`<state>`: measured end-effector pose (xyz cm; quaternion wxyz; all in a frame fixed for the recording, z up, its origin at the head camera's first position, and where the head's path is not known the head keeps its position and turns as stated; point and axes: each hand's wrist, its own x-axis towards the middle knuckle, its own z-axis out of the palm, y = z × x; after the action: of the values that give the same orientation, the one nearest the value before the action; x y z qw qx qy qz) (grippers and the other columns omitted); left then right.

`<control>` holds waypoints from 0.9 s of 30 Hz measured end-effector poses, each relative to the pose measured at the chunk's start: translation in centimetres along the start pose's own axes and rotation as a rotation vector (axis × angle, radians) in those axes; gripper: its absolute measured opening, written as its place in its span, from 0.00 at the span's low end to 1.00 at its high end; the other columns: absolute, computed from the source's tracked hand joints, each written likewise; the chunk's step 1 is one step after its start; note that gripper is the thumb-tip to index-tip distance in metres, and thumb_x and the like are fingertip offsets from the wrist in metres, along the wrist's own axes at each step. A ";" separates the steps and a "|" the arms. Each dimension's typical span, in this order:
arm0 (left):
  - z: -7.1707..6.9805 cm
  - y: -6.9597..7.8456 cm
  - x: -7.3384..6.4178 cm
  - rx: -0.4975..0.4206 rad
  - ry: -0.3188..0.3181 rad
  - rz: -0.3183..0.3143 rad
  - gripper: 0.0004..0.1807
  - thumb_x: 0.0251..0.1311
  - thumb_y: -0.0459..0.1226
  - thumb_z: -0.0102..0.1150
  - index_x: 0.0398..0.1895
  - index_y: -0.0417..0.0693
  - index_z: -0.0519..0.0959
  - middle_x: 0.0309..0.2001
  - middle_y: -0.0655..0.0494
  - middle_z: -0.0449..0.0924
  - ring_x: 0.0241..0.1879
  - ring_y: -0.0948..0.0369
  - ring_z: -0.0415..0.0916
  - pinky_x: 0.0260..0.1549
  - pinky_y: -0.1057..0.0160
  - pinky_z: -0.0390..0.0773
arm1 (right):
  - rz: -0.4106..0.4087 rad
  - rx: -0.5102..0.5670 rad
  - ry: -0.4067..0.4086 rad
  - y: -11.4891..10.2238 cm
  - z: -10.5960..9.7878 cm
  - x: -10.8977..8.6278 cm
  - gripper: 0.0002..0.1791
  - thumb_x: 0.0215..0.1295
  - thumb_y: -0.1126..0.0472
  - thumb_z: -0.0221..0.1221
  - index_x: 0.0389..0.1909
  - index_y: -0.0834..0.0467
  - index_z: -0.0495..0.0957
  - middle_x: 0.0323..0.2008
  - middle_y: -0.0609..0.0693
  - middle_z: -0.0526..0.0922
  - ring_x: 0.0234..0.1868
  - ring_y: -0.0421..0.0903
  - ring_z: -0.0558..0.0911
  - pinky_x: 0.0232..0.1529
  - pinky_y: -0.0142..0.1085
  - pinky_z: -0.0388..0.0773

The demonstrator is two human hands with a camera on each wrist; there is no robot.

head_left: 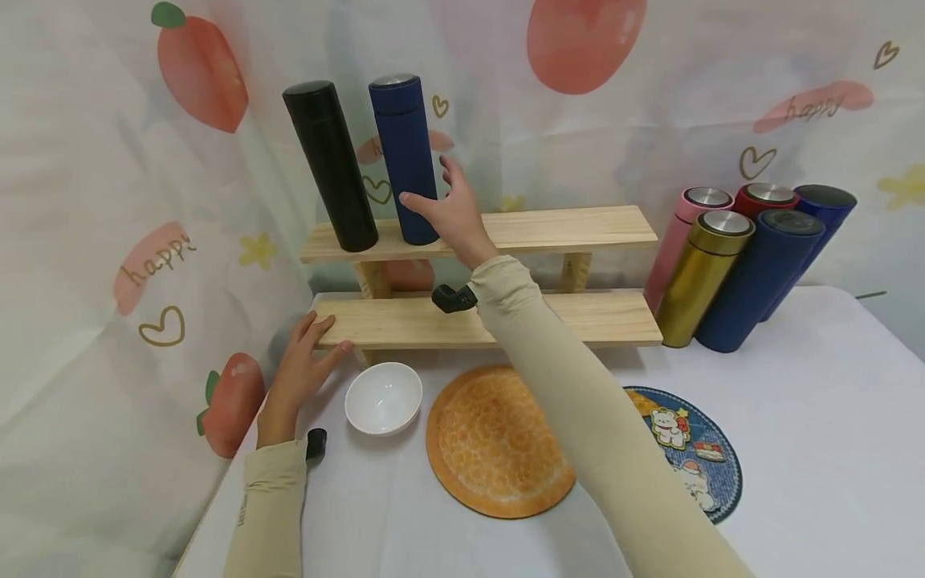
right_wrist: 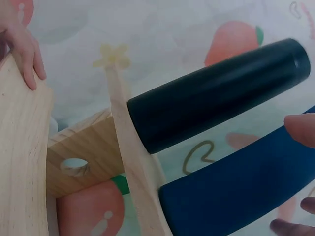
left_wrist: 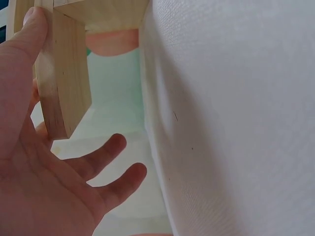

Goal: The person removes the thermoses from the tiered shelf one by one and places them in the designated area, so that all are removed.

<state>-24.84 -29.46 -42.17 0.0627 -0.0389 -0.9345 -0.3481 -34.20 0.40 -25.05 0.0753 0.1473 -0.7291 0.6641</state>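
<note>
The silver-topped blue flask (head_left: 405, 152) stands upright on the upper shelf of a wooden rack (head_left: 571, 229), just beside the right hand (head_left: 457, 217). That hand is spread wide, its thumb in front of the flask and its fingers at the flask's right; whether they touch it cannot be told. Left of this grip, a black flask (head_left: 332, 168) stands on the same shelf. Below and to the left, the left hand (head_left: 298, 376) holds the lower shelf's end between thumb and fingers. Just right of the left hand sits a white bowl (head_left: 383, 401); beyond it, below the right hand, lies a round brown mat (head_left: 491, 433). Well right of both hands, pink (head_left: 679, 241), gold (head_left: 701, 289), red (head_left: 766, 195) and two dark-topped blue flasks (head_left: 759, 281) cluster on the table (head_left: 831, 449).
</note>
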 end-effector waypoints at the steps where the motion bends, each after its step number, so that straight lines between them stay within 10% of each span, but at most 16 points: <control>1: 0.0 0.1 0.0 0.000 -0.001 -0.002 0.42 0.76 0.54 0.63 0.84 0.46 0.61 0.86 0.41 0.42 0.82 0.35 0.46 0.75 0.30 0.52 | 0.004 -0.006 0.002 0.0 0.2 0.2 0.51 0.71 0.51 0.69 0.87 0.52 0.51 0.85 0.54 0.55 0.83 0.53 0.57 0.76 0.47 0.64; 27: -0.1 0.1 0.0 0.005 0.000 0.002 0.41 0.76 0.52 0.64 0.84 0.45 0.62 0.86 0.40 0.42 0.82 0.35 0.45 0.75 0.31 0.52 | 0.055 -0.057 0.087 1.2 1.5 1.7 0.47 0.67 0.59 0.73 0.84 0.50 0.62 0.77 0.52 0.70 0.74 0.49 0.72 0.70 0.41 0.72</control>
<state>-24.86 -29.42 -42.00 0.0630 -0.0396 -0.9354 -0.3456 -36.05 -1.23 -25.85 0.0928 0.0960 -0.7476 0.6506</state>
